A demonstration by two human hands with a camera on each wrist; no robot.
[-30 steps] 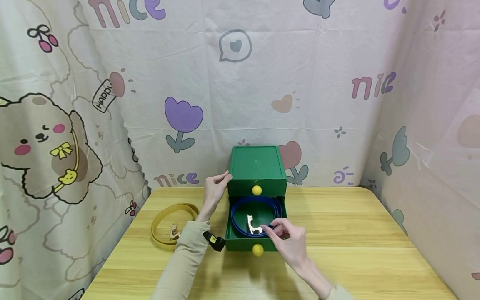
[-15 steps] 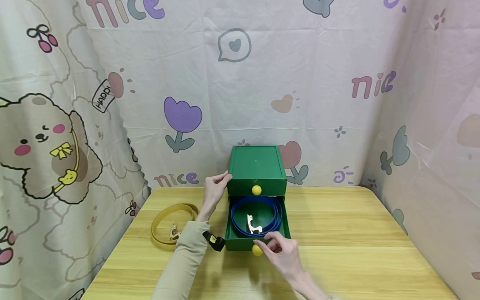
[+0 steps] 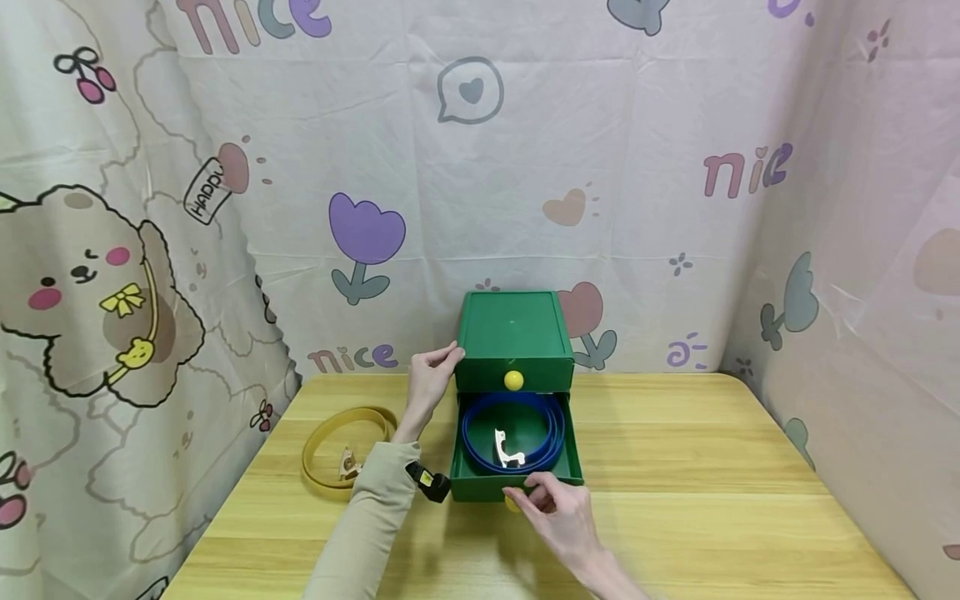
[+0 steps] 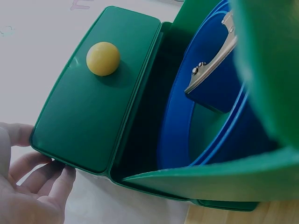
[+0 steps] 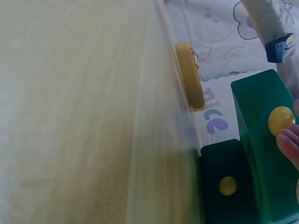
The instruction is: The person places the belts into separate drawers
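Note:
A green two-drawer box point(image 3: 513, 325) stands with its lower drawer point(image 3: 480, 490) pulled out. Inside that drawer lies a coiled blue belt point(image 3: 558, 433) with a shiny metal buckle point(image 3: 510, 458); the left wrist view shows the belt point(image 4: 175, 126) closer. My left hand point(image 3: 429, 383) holds the box's left front edge, thumb and fingers around the corner of the closed upper drawer point(image 4: 79, 112). My right hand point(image 3: 562, 512) is at the lower drawer's yellow knob point(image 5: 281, 120), pinching it with curled fingers; the thumb partly covers the knob in the head view.
A coiled yellow belt point(image 3: 309, 454) with a metal buckle lies on the wooden table point(image 3: 712, 467) left of the box, partly behind the left sleeve point(image 3: 375, 508). The upper drawer has a yellow knob point(image 3: 513, 381). A patterned curtain point(image 3: 525, 167) hangs behind and at both sides.
My right hand has moved from the blue belt and the drawer's right front rim down and left to the lower knob. The left hand stays on the box; the drawer has not visibly moved.

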